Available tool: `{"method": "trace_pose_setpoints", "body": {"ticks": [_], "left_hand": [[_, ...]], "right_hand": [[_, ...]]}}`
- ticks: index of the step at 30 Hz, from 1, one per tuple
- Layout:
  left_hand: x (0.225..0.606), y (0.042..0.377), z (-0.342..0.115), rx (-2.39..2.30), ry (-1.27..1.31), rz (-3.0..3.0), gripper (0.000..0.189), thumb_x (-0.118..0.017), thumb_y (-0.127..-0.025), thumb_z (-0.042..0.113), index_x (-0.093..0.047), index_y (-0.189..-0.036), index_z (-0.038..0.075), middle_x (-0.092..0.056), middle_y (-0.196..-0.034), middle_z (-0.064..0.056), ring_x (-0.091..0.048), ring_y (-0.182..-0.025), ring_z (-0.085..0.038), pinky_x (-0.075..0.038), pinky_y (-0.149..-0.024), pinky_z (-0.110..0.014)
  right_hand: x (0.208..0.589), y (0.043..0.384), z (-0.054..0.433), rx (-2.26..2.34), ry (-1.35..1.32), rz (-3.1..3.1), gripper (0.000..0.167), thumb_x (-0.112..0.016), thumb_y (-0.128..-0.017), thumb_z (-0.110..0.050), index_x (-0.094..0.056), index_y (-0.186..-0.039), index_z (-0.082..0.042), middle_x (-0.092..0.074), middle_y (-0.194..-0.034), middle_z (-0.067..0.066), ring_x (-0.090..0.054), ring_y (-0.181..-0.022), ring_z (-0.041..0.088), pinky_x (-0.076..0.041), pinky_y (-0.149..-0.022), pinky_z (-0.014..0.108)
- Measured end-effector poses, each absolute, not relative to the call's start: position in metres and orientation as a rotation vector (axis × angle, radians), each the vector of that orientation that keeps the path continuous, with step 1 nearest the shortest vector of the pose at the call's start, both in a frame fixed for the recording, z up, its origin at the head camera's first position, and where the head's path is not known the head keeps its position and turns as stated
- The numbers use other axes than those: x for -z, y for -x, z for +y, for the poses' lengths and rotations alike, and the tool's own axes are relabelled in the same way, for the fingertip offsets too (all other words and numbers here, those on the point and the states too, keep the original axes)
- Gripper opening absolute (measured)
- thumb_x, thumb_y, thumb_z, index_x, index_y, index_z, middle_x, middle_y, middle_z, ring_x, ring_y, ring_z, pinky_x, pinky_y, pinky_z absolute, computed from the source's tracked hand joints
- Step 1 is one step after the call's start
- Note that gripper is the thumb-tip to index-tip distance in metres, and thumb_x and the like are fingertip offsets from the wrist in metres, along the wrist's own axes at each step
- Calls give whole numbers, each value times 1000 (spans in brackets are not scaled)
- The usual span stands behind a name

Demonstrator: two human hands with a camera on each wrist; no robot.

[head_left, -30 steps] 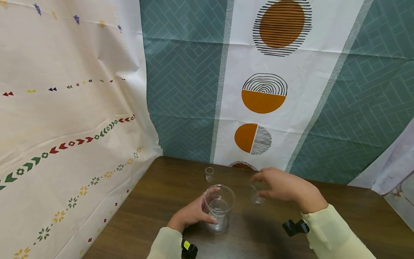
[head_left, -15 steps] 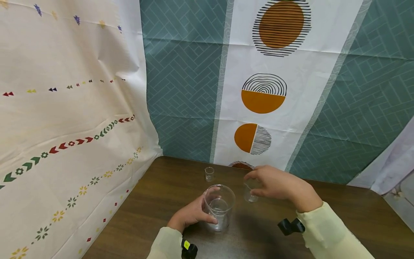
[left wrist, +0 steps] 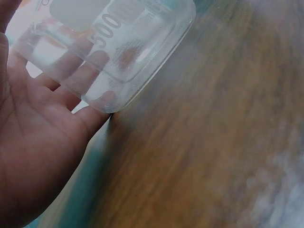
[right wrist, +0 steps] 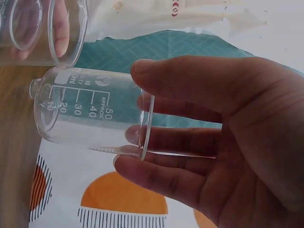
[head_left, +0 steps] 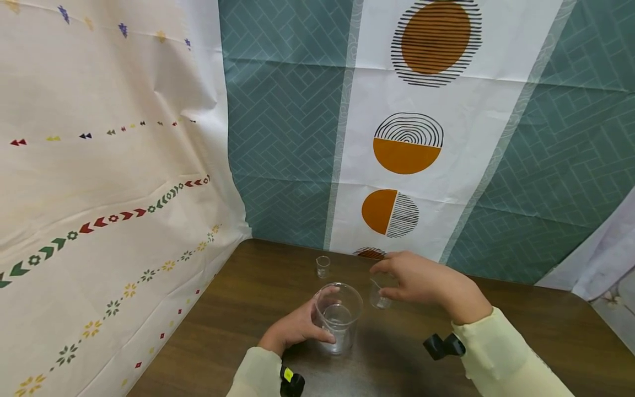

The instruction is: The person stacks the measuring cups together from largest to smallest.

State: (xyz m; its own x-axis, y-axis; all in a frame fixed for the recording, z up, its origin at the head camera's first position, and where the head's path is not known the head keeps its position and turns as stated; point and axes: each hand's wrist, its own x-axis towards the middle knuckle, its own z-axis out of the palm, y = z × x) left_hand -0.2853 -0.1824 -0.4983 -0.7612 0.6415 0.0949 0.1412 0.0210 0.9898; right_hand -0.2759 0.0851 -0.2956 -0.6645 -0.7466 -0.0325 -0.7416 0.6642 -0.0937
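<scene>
My left hand (head_left: 300, 324) wraps round a large clear glass beaker (head_left: 351, 302), thumb in front and fingers behind. The left wrist view shows the beaker's wall (left wrist: 142, 28) with a 500 mark, and the palm (left wrist: 38, 137) beside it. A smaller round rim (head_left: 338, 306) shows inside this beaker. To its right, my right hand (head_left: 421, 281) holds a small glass beaker (head_left: 381, 300) from above by its rim. In the right wrist view the small beaker (right wrist: 78, 109) carries a scale up to 50, with thumb and fingertips round its rim.
A tiny glass beaker (head_left: 323, 267) stands farther back on the brown wooden table (head_left: 268, 275). A patterned teal and white cloth (head_left: 283, 138) hangs behind the table, and a cream cloth (head_left: 124, 165) hangs along the left.
My right hand has moved left with the small beaker, nearer to the large one. The left hand and the large beaker have stayed in place.
</scene>
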Motion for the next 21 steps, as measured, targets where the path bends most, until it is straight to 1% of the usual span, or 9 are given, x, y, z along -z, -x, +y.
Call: {"method": "trace_pose_setpoints", "body": {"ticks": [2, 5, 10, 14, 21], "left_hand": [[498, 285, -182, -1795, -801, 1920, 95, -82, -76, 11, -24, -149, 30, -35, -153, -14, -41, -136, -22, -42, -100, -24], [497, 286, -182, -1798, -807, 1921, 95, -82, -76, 11, -24, -149, 31, -36, -153, -12, -40, -137, -23, -42, -100, -25], [497, 286, -182, -1777, -818, 1954, 93, -83, -76, 13, -26, -147, 36, -40, -151, -5, -40, -137, -21, -39, -105, -30], [497, 285, -183, -1763, -811, 1966, 93, -83, -75, 15, -27, -146, 39, -41, -150, -3, -42, -135, -20, -38, -106, -32], [497, 285, -183, -1778, -814, 1937, 93, -83, -76, 17, -26, -146, 37, -39, -151, -4, -39, -138, -24, -40, -104, -28]], "right_hand": [[295, 276, 84, 109, 1273, 2804, 36, -70, -87, -25, -66, -119, -9, -66, -113, 3, -63, -101, 21, -51, -89, 41], [294, 276, 83, 120, 1284, 2808, 35, -71, -87, -24, -66, -119, -9, -66, -113, 2, -63, -102, 21, -51, -89, 41], [294, 275, 80, 137, 1290, 2816, 35, -70, -87, -24, -66, -119, -9, -66, -112, 2, -63, -102, 21, -52, -89, 40], [295, 274, 76, 147, 1310, 2811, 36, -69, -88, -24, -66, -120, -9, -66, -112, 2, -64, -100, 20, -52, -88, 39], [295, 273, 69, 152, 1379, 2810, 36, -70, -87, -24, -66, -120, -8, -67, -112, 3, -64, -99, 20, -53, -87, 38]]}}
